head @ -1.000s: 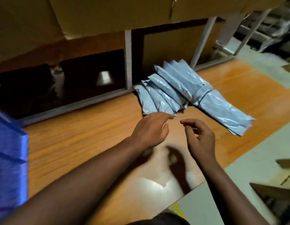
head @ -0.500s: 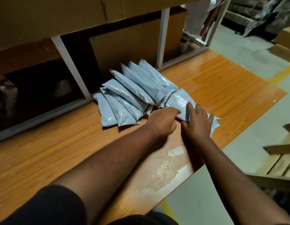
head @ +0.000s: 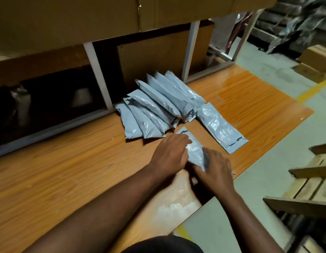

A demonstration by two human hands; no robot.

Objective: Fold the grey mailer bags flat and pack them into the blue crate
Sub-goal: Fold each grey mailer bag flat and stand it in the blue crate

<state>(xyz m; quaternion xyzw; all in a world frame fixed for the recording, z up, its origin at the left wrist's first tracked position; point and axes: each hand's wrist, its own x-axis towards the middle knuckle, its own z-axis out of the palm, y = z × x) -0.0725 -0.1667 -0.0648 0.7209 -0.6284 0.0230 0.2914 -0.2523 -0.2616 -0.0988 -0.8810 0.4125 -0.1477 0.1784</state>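
A glossy orange wood-grain worktop (head: 67,161) is seen spread across the scene, with no blue crate in view. Toward the far middle, a fanned stack of filled grey plastic mailer bags (head: 154,110) is leaned against a white metal frame post (head: 98,77). Nearer, the left hand (head: 169,156) is laid with curled fingers (head: 184,139) on one crumpled grey mailer bag (head: 195,154), which is lying on the worktop and is gripped at its right side by the right hand (head: 216,170); how firmly it is pinched cannot be told through the blur. Further right, a single flat grey mailer bag (head: 220,126) is left lying apart, close to the worktop's right edge.

An uneven fold could be produced if the slippery plastic slid between the hands. The nearby stack could be toppled by a careless elbow, and the lone bag could be knocked off the edge.
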